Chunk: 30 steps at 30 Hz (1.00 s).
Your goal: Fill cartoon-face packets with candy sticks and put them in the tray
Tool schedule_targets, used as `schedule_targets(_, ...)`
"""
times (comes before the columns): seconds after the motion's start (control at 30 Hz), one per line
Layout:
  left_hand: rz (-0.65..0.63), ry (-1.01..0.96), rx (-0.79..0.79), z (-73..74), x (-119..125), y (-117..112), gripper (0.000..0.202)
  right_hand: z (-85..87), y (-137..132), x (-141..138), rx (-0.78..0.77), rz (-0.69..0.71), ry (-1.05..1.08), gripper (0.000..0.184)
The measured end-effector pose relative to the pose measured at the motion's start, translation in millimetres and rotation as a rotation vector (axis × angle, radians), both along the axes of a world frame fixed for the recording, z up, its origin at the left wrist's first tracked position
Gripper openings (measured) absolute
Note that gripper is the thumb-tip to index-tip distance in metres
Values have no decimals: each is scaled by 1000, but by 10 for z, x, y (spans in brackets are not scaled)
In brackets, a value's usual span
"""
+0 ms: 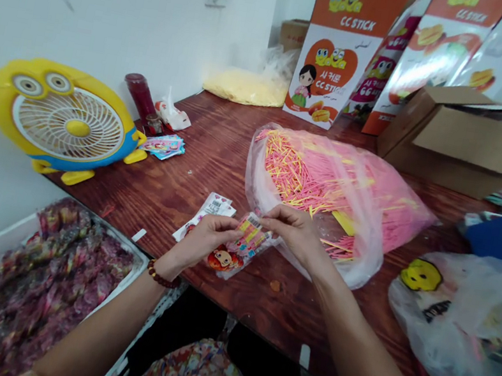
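- White crate (140, 267): below the surface's near edge, left side, full of shiny wrapped packs (37, 267).
- Left hand (206, 235): over the near edge, bead bracelet (162, 275) on the wrist. Thumb and fingers pinched on the packet's left side.
- Right hand (294, 231): thumb and fingertips pinched on the packet's upper right corner, next to the bag mouth.
- Packet (249, 232): between both hands, just in from the middle of the near edge. Barcode at top, pink and yellow showing under it (cartoon face below; can't tell if same packet).
- White sleeves (215, 205): overlapping, flat on the table (220, 143) just beyond the left hand.
- White plastic bag (457, 341): by the right edge, yellow face print.
- Clear bag (369, 248): mid-surface, right of centre, on its side, loaded with pink and yellow sticks (290, 169).
- Yellow fan (77, 128): at the left edge. Printed cards (164, 145), red bottle (141, 96) and tissues (174, 115) beside it.
- Open carton (490, 152): far right corner.
- CC STICK box (329, 59): upright at the far edge.
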<state>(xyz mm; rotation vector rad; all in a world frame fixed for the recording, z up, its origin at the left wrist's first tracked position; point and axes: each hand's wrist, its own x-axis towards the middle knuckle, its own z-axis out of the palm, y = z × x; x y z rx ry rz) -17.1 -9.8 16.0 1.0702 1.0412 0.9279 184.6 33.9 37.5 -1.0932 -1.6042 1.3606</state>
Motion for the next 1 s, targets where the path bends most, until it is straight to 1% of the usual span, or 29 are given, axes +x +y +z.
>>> schedule_targets(0.1, 62, 35, 24, -45, -2, 18, 29, 15, 8, 23, 85, -41, -92, 25)
schedule_targets(0.2, 106, 94, 84, -90, 14, 35, 29, 64, -54, -2, 302, -66, -289, 28)
schedule_targets(0.27, 120, 105, 113, -105, 31, 35, 28, 107, -101, -25, 422, -37, -391, 29)
schedule_targets(0.4, 132, 88, 101, -96, 62, 11, 26, 140, -115, -11, 471, -55, -537, 31)
schedule_targets(0.5, 139, 60, 60, -62, 59, -4, 30, 105, -76, 37, 462, -8, -486, 31)
schedule_targets(0.57, 140, 11, 33, -31, 46, -6, 32, 73, -45, 65, 421, -51, -438, 32)
schedule_targets(0.63, 93, -36, -15, 0, 31, -3, 33, 48, -21, 81, 376, -106, -413, 32)
schedule_targets(0.67, 46, -39, -44, 11, 25, -2, 34, 39, -13, 83, 358, -104, -399, 32)
schedule_targets(0.73, -37, -11, -91, 19, 16, 0, 36, 26, -8, 81, 330, -67, -371, 32)
schedule_targets(0.77, -60, 9, -102, 16, 15, 0, 36, 19, -9, 77, 319, -57, -364, 32)
schedule_targets(0.87, -59, 39, -100, -7, 18, -2, 34, -14, -12, 70, 267, -34, -335, 33)
schedule_targets(1.0, -60, 66, -82, -30, 24, -11, 30, -97, 4, 73, 150, 41, -228, 30)
